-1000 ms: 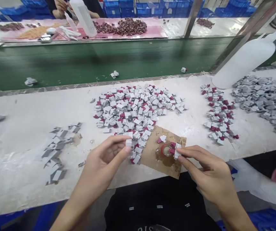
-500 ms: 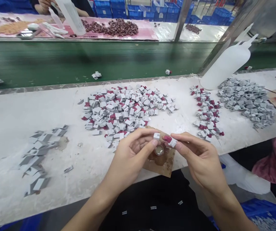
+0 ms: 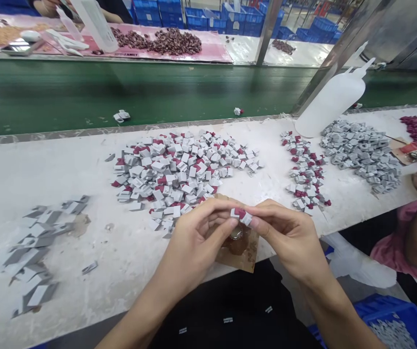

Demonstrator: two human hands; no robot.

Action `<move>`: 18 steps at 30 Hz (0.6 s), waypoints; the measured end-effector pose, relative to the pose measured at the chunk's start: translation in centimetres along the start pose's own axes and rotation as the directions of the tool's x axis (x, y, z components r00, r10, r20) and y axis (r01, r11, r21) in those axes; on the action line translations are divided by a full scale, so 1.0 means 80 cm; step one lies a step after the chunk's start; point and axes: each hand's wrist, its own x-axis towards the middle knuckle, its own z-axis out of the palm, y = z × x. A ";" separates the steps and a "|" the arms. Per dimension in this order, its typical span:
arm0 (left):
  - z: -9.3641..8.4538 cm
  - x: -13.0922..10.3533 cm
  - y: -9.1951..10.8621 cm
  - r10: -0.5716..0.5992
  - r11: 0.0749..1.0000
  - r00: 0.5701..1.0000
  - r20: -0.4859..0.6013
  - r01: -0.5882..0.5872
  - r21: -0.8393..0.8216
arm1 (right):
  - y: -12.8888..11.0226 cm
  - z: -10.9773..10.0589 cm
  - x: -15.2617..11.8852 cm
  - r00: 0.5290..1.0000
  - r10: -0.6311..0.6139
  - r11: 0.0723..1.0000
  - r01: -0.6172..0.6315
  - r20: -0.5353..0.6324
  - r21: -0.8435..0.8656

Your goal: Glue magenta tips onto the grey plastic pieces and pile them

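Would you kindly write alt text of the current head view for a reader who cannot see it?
The person's left hand and right hand pinch small gray and maroon plastic parts close together above stained brown cardboard. Beyond them, a pile of similar parts lies on a white worktable before a green conveyor belt.

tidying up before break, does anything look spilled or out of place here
Yes. A dark, wet-looking patch stains the cardboard, as if something spilled or seeped. Also, one gray piece lies alone on the table, away from the grouped ones.
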 end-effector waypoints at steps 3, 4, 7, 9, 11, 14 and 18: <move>-0.009 -0.001 0.002 0.040 0.996 0.999 -0.033 -0.038 0.082 | -0.005 0.005 0.009 0.998 0.004 1.000 -0.006 0.066 0.018; -0.015 0.000 0.004 0.045 0.992 0.998 -0.044 -0.040 0.118 | -0.007 0.007 0.017 0.994 0.008 1.000 -0.011 0.104 0.029; -0.040 0.003 0.014 0.031 0.973 0.995 -0.099 -0.008 0.229 | -0.016 0.010 0.070 0.948 0.020 0.999 -0.007 0.317 -0.040; -0.059 0.008 0.024 0.038 0.946 0.985 -0.170 0.019 0.324 | -0.023 0.011 0.133 0.921 0.041 0.970 0.055 0.388 -0.235; -0.074 0.018 0.036 0.075 0.902 0.969 -0.236 0.035 0.430 | -0.025 0.014 0.212 0.971 0.007 0.848 0.121 0.239 -0.516; -0.088 0.051 0.058 0.120 0.841 0.958 -0.262 0.043 0.540 | -0.016 0.024 0.331 0.992 -0.120 0.663 0.101 0.028 -0.742; -0.097 0.142 0.087 0.134 0.754 0.954 -0.267 0.077 0.653 | -0.001 0.041 0.424 0.998 -0.059 0.619 0.065 0.036 -0.783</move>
